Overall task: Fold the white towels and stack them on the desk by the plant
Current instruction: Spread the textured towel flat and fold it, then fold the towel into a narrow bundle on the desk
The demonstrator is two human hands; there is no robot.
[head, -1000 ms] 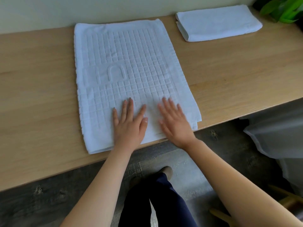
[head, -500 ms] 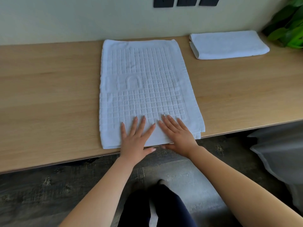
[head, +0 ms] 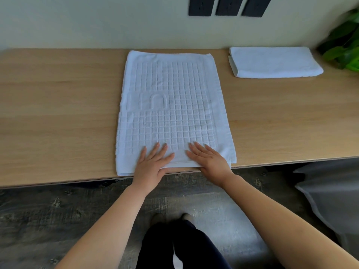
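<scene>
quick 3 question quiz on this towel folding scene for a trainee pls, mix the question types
1. True or false: the left hand and the right hand both lie flat on the near end of the patterned towel.
2. Where is the folded towel? A) on top of the patterned towel B) at the far right of the desk, beside the plant C) held up in the left hand
3. Fill in: the wall shows ___ dark plates.
Key: 1 true; 2 B; 3 three.
</scene>
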